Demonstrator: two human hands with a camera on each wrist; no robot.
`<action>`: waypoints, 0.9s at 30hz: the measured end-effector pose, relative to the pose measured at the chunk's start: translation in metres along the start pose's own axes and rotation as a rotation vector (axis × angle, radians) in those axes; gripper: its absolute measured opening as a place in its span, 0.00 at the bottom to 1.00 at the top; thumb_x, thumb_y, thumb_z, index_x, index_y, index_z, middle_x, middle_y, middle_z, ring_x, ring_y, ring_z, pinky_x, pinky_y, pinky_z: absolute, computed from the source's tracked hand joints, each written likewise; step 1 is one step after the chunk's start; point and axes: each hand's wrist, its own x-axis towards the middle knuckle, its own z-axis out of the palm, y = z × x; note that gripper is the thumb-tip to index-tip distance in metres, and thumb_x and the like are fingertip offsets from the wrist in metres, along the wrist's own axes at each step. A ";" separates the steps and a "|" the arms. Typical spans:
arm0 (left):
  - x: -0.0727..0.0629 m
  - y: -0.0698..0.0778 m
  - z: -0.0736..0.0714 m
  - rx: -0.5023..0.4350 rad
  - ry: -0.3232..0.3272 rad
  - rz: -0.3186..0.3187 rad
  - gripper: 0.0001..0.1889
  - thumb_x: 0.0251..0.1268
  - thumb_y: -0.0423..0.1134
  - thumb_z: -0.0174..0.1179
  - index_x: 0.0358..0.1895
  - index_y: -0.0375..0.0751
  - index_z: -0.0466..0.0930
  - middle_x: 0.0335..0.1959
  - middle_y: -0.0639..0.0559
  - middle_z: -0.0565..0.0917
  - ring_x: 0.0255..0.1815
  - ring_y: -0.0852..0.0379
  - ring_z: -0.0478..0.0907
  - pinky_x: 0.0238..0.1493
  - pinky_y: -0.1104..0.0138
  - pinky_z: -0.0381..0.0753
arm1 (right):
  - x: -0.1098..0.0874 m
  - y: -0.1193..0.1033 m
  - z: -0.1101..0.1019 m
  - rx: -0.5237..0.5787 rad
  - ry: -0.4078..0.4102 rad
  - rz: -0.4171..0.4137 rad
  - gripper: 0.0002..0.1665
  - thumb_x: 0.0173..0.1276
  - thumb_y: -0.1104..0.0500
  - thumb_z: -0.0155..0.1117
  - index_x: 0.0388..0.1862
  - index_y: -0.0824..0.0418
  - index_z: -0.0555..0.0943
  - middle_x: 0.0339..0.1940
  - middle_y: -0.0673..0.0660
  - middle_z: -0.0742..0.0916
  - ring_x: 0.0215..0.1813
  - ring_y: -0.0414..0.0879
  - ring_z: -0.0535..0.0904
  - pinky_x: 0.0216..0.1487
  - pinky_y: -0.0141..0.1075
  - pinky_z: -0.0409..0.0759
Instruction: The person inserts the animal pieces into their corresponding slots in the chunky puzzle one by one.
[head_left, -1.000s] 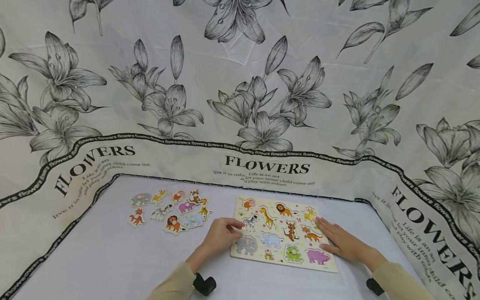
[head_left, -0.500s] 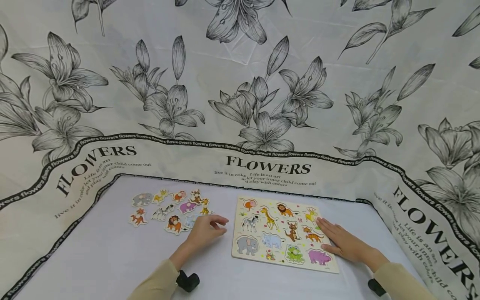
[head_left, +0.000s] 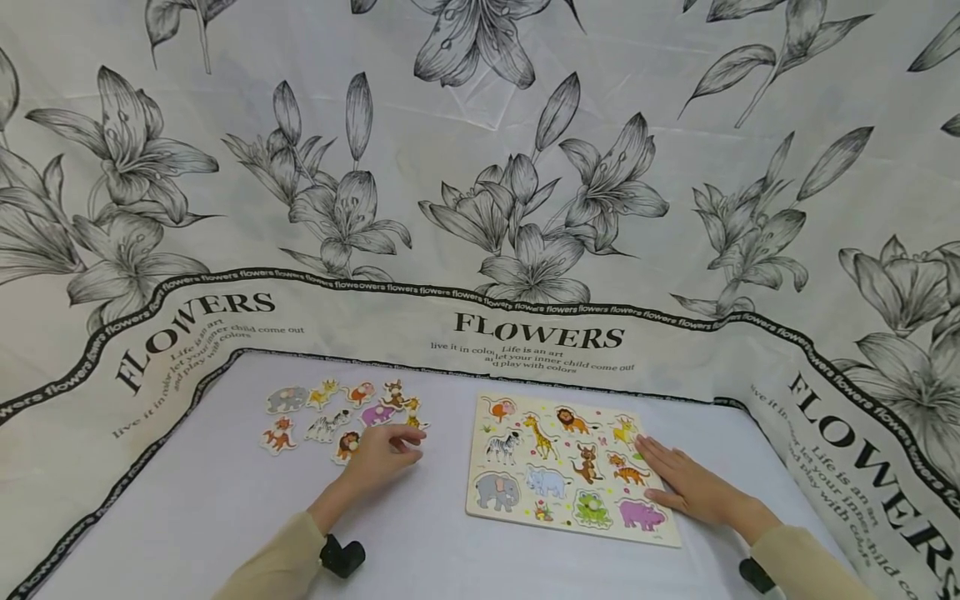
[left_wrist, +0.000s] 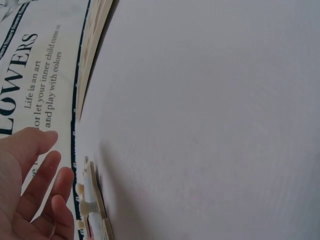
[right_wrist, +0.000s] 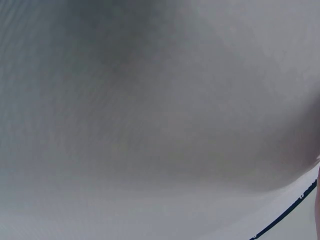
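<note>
My left hand (head_left: 375, 458) hovers over the near right side of a group of loose animal puzzle pieces (head_left: 326, 426), fingers loosely bent, nothing between them. It covers part of the lion piece (head_left: 348, 445) and hides what lies under it. In the left wrist view, thumb and fingers are spread apart beside pieces with small knobs (left_wrist: 89, 206). My right hand (head_left: 693, 485) rests on the right edge of the wooden puzzle board (head_left: 570, 533), fingers extended. A green frog piece (head_left: 592, 508) with a knob sits in the board's lower row. The right wrist view is mostly blurred.
The white cloth (head_left: 225, 500) covers the table. Around the back and sides stands a curtain (head_left: 390, 325) with flower prints and a black border. Left of my hand lie the elephant piece (head_left: 287, 400), the zebra piece (head_left: 327, 426) and an orange tiger-like piece (head_left: 278, 436).
My left hand has moved left, from the board's left edge to over the loose pieces, now covering the blue rhino-like piece. The right hand has stayed on the board.
</note>
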 end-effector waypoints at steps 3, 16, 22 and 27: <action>-0.001 -0.002 -0.007 0.023 0.014 -0.011 0.11 0.51 0.29 0.68 0.41 0.38 0.86 0.34 0.48 0.88 0.29 0.65 0.78 0.31 0.74 0.76 | 0.000 0.000 0.000 -0.005 0.004 -0.001 0.43 0.71 0.42 0.53 0.75 0.65 0.55 0.73 0.71 0.64 0.70 0.16 0.27 0.63 0.12 0.23; -0.003 -0.013 -0.039 0.096 0.054 -0.086 0.13 0.53 0.31 0.69 0.44 0.39 0.86 0.38 0.49 0.87 0.31 0.61 0.77 0.28 0.74 0.74 | -0.001 -0.001 0.000 -0.022 0.027 -0.029 0.42 0.72 0.44 0.54 0.74 0.66 0.57 0.72 0.71 0.65 0.71 0.17 0.28 0.64 0.12 0.24; -0.005 -0.019 -0.055 0.125 0.055 -0.105 0.13 0.55 0.32 0.68 0.46 0.37 0.85 0.37 0.47 0.87 0.29 0.61 0.76 0.27 0.73 0.74 | 0.000 -0.001 0.000 0.000 0.009 -0.005 0.43 0.72 0.43 0.53 0.74 0.68 0.57 0.73 0.72 0.64 0.70 0.16 0.27 0.63 0.11 0.23; -0.006 -0.025 -0.069 0.151 0.064 -0.089 0.13 0.55 0.32 0.67 0.46 0.35 0.84 0.37 0.46 0.87 0.31 0.59 0.77 0.27 0.73 0.75 | 0.000 -0.003 -0.001 0.005 -0.004 0.014 0.43 0.71 0.42 0.53 0.74 0.68 0.57 0.73 0.72 0.64 0.69 0.14 0.26 0.62 0.11 0.23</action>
